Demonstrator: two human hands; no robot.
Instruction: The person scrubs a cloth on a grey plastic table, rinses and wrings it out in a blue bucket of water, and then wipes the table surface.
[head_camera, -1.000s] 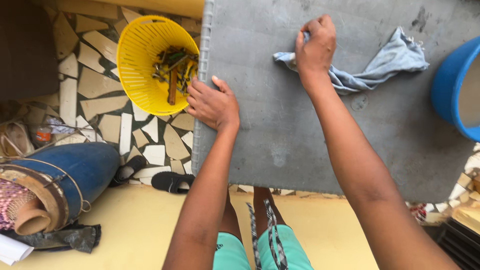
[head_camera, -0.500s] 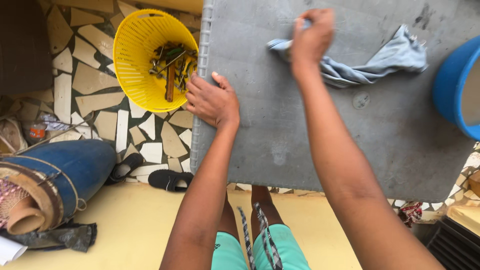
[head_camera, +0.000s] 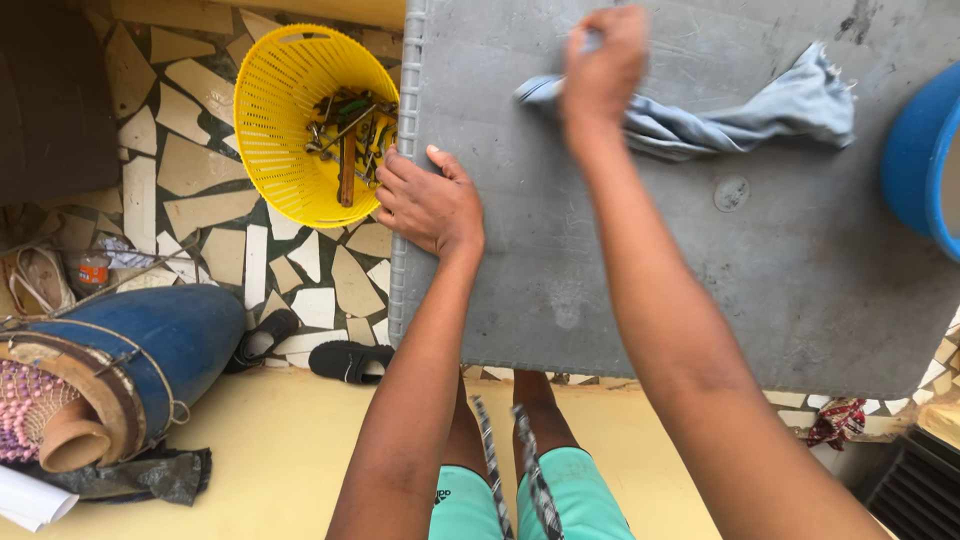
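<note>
Wiping the grey worktop (head_camera: 640, 260), the right hand (head_camera: 600, 65) is closing its grip around one bunched end of a pale blue cloth (head_camera: 740, 115), which is trailing across the far side. The left hand (head_camera: 430, 205) is lying open, fingers draped over the worktop's left edge, holding nothing. Judging by the dark smudges showing at the far corner, the wiping is looking only partly done.

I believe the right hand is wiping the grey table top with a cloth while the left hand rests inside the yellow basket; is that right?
Not quite. In the head view the left hand rests on the edge of the grey table top, beside the yellow basket, not inside it. The right hand does hold the cloth on the table top.
</note>
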